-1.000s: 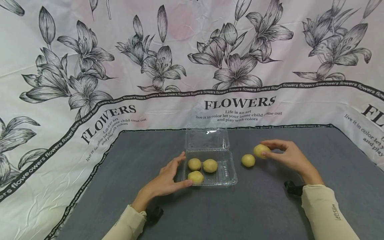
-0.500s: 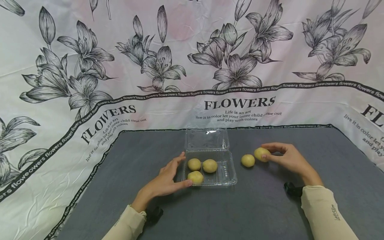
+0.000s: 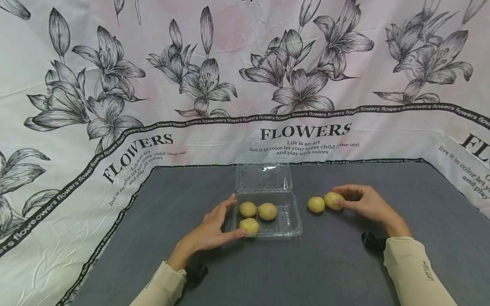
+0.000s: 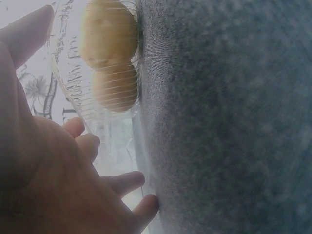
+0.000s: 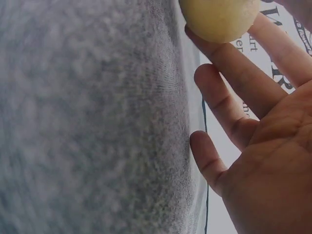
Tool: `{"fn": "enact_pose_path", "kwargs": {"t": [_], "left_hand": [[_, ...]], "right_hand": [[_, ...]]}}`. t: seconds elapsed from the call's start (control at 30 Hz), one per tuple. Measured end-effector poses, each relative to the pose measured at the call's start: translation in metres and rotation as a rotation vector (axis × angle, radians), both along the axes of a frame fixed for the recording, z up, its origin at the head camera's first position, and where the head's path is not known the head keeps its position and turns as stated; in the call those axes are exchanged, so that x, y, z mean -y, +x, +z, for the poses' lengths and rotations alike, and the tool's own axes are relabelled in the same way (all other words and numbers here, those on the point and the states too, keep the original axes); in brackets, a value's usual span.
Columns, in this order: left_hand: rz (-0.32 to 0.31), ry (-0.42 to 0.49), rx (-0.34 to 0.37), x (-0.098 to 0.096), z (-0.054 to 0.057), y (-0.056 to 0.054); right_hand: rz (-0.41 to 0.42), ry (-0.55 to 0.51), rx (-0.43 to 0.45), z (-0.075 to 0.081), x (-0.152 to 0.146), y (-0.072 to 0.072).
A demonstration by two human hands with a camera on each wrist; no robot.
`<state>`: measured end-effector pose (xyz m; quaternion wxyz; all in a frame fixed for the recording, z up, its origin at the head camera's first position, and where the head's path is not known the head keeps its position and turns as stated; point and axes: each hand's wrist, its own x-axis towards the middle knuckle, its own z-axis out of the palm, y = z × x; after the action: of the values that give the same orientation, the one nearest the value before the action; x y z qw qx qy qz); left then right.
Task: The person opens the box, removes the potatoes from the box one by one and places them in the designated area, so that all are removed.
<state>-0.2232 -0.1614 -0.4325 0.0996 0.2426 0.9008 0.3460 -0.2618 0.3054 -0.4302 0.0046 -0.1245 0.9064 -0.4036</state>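
A clear plastic clamshell box [image 3: 285, 233] lies with its lid tipped back, and three small yellow potatoes [image 3: 268, 211] sit in its left part. My left hand [image 3: 210, 231] rests against the box's left side with fingers extended, the thumb at the front left corner beside the nearest potato [image 3: 249, 226]. To the right of the box, my right hand [image 3: 369, 204] pinches another potato [image 3: 334, 200] between thumb and fingers, low at the table. It is beside a loose potato [image 3: 316, 205], and the two look to be touching. The right wrist view shows the held potato [image 5: 219, 17] near the fingertips.
The grey tabletop [image 3: 275, 272] spreads around the box. Behind it hangs a white cloth [image 3: 214, 144] printed with flowers and lettering, and the raised lid [image 3: 264, 176] stands near that back edge.
My right hand has lowered the potato it holds toward the table, down beside the loose one. The left hand and the box have stayed in place.
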Motion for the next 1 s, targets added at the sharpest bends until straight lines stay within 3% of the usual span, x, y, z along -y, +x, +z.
{"fn": "enact_pose_path", "kwargs": {"t": [1.0], "left_hand": [[0.003,0.010,0.007,-0.0007,-0.0001,0.0001]], "right_hand": [[0.036,0.017,0.031,0.0034,0.0032,0.0033]]}}
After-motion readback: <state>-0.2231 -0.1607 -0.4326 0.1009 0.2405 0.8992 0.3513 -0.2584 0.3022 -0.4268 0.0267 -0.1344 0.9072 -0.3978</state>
